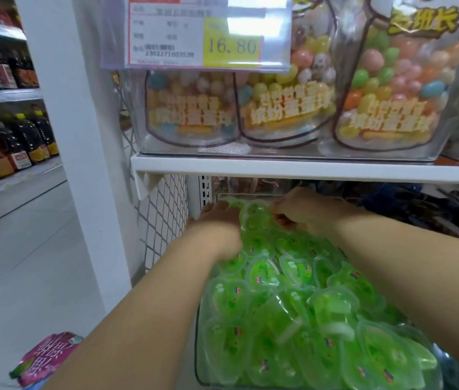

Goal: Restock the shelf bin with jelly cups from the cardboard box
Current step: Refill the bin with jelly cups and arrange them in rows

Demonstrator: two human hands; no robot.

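A clear shelf bin under a white shelf is heaped with several green jelly cups. Both my arms reach to the back of the bin. My left hand lies on the cups at the back left, fingers stretched forward and pressing on them. My right hand is at the back middle, its fingers curled down and pinching a green cup at the far end of the pile. The cardboard box is out of view.
The white shelf edge hangs just above my hands, carrying bags of coloured candy balls and a price tag. A wire mesh panel and white post stand left. A pink package shows bottom left. Bottles line a far shelf.
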